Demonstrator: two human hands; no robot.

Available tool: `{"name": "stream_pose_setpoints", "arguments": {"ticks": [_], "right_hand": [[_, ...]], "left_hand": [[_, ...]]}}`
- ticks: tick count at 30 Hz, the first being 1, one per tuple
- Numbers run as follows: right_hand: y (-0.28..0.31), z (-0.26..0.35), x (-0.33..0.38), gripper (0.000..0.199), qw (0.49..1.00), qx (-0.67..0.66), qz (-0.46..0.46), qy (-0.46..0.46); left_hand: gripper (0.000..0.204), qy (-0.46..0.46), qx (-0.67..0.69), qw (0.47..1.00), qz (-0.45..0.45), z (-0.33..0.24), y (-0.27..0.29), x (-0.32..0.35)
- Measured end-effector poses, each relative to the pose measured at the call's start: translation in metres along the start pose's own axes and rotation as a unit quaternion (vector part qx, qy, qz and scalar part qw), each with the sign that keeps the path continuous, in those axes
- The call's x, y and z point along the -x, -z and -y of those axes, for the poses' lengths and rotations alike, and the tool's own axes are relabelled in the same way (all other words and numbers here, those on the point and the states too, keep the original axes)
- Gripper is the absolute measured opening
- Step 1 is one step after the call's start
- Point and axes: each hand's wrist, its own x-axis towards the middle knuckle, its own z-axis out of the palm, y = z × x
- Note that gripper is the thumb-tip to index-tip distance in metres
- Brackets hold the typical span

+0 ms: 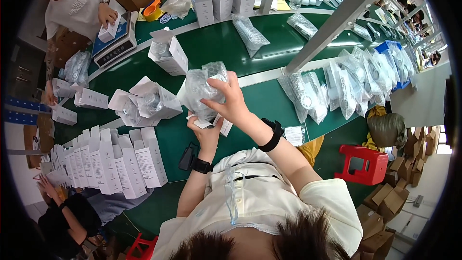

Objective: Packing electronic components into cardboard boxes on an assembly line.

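Over the green table [260,98], my right hand [231,98] grips a clear bubble-wrap pouch [198,91] between thumb and fingers. What lies inside the pouch is too blurred to name. Directly beneath it, my left hand [209,132] is closed around a white carton [225,127]. The pouch and my hands hide most of that carton. Just left of the hands stand open white cartons [163,106] with bubble-wrapped items in them. Farther back is another open carton [175,60], also with a wrapped item showing.
A row of upright white cartons [108,163] fills the left side. Bubble-wrapped packs [346,86] lie in rows at right, beside a blue bin [387,48]. A grey post [332,19] crosses the table. A co-worker's hand [108,15] holds a carton over a scale [115,43].
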Motion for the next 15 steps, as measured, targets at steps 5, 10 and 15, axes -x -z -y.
{"name": "stream_pose_setpoints", "arguments": {"ticks": [5, 10, 15], "right_hand": [[0.027, -0.002, 0.006, 0.051, 0.980, -0.036, 0.188, 0.060], [0.033, 0.011, 0.035, 0.049, 0.955, 0.080, 0.259, 0.118], [0.088, -0.026, 0.089, 0.053, 0.979, 0.085, 0.114, -0.145]], "left_hand": [[0.076, -0.048, 0.027, 0.993, 0.107, 0.008, 0.000, 0.018], [0.078, 0.002, 0.088, 0.989, 0.121, 0.010, 0.020, 0.011], [0.081, -0.112, 0.080, 0.979, 0.150, 0.003, 0.038, 0.009]]}}
